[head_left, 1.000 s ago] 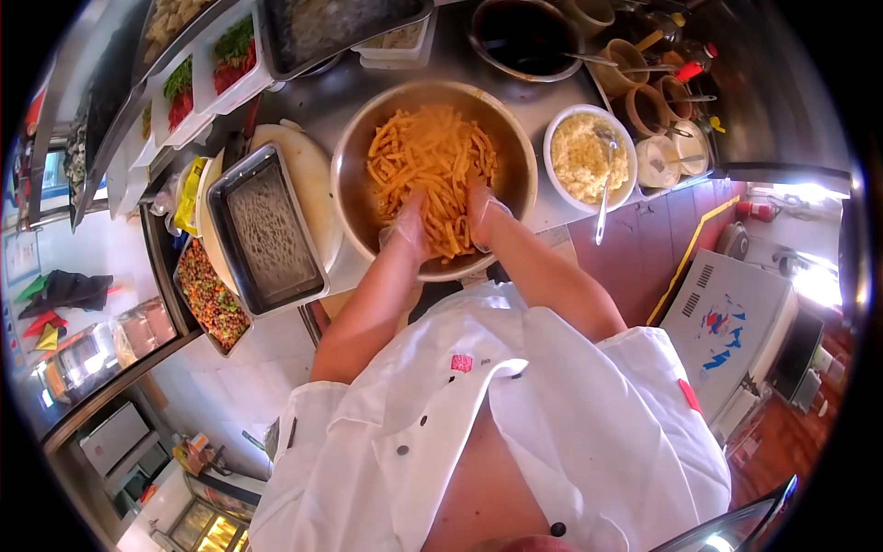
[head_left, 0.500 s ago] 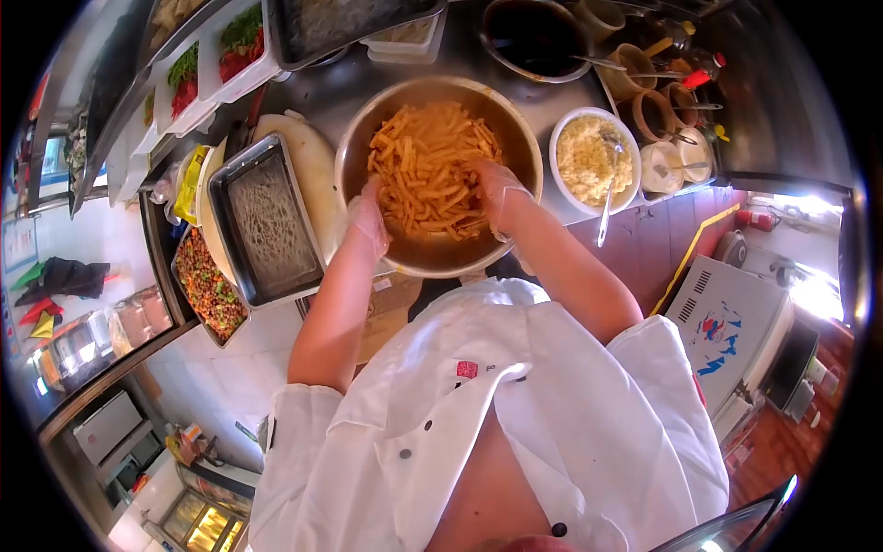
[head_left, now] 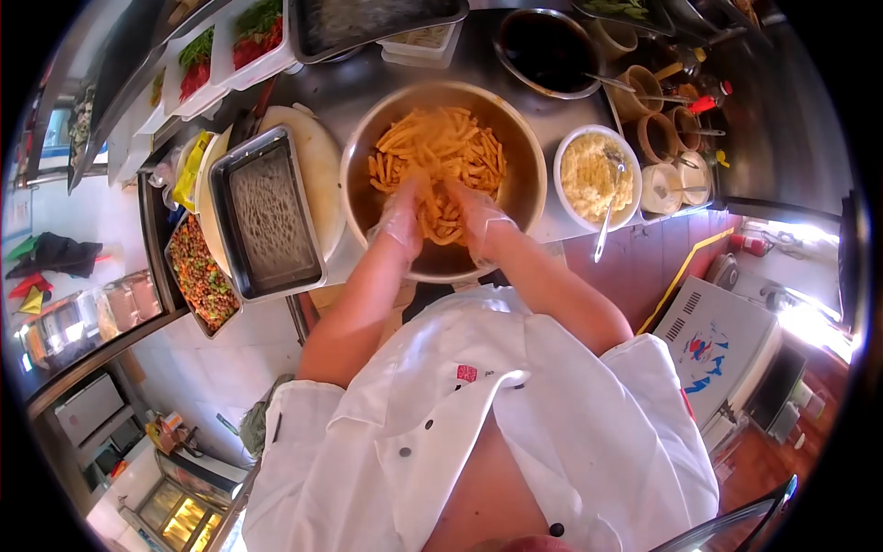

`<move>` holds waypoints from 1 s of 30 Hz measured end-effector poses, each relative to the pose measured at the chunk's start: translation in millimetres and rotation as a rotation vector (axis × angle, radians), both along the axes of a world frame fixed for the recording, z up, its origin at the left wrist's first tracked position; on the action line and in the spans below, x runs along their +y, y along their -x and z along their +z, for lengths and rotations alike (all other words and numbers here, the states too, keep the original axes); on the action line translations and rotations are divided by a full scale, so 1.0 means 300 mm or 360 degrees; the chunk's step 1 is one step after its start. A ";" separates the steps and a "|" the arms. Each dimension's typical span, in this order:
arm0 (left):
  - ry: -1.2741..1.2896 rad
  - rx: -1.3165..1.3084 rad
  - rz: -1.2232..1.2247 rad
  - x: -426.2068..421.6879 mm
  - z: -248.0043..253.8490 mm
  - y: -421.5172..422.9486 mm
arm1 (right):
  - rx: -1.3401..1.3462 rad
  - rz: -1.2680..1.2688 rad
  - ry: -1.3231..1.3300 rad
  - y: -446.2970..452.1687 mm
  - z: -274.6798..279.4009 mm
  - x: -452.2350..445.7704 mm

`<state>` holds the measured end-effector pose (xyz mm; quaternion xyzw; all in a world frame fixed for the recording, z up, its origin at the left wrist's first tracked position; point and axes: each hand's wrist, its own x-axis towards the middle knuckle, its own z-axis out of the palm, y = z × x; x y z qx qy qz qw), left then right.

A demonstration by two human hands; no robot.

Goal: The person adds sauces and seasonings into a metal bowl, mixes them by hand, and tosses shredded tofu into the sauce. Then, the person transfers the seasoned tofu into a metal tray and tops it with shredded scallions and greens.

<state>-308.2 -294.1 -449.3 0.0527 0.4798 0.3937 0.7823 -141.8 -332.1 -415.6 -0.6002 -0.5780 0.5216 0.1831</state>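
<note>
A wide steel mixing bowl (head_left: 529, 184) holds a heap of orange-brown strips (head_left: 460, 138) that look like seasoned French fries. Both of my hands are inside it, in clear thin plastic gloves. My left hand (head_left: 402, 213) presses against the near left of the heap, its fingertips buried among the strips. Opposite it, my right hand (head_left: 475, 213) is closed around the near right side. Strips are gathered between the two palms, which face each other with a narrow gap. The undersides of my fingers are hidden.
Right of the bowl stands a white bowl of pale crumbly food (head_left: 593, 179) with a spoon (head_left: 603, 235). A dark-liquid bowl (head_left: 549, 51) sits behind. At left are a metal tray (head_left: 271, 207) and a tray of chopped mix (head_left: 204, 285). Seasoning pots (head_left: 655, 133) stand far right.
My hands have drawn toward each other and slightly nearer to me, gathering strips between them. Before, they were apart at the heap's two sides. The view has shifted a little.
</note>
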 end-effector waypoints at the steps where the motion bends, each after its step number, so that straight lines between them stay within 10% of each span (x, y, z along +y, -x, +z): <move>1: -0.0077 -0.0054 -0.0078 0.018 -0.010 0.042 | -0.0411 0.0363 -0.0309 -0.028 0.028 0.003; 4: -0.0022 0.0036 -0.0123 0.037 0.048 0.126 | -0.0702 0.0756 -0.0358 -0.062 0.078 0.110; 5: 0.0242 0.0594 -0.0023 0.037 0.328 0.049 | -0.0683 0.0714 -0.0232 -0.065 0.057 0.173; 8: 0.0298 0.0291 0.0177 -0.016 0.085 0.133 | -0.0582 0.0258 0.0482 -0.019 0.400 0.337; 11: 0.0380 0.0332 0.0387 -0.015 -0.163 0.110 | -0.0678 0.0296 0.0226 -0.134 0.023 0.446; 15: 0.0351 0.0220 0.0629 0.023 -0.179 0.004 | -0.0101 -0.0829 0.0998 -0.131 -0.289 0.451; 21: 0.0318 0.0184 0.0113 0.096 -0.194 -0.049 | 0.0941 -0.0928 0.1390 -0.075 -0.263 0.264; 24: 0.0111 -0.0262 -0.0097 0.084 -0.157 0.019 | 0.0236 -0.0310 0.0873 -0.067 -0.124 0.216; 30: 0.0291 0.0978 -0.0204 0.072 -0.033 0.110 | -0.0896 0.0635 0.0065 -0.208 -0.150 0.390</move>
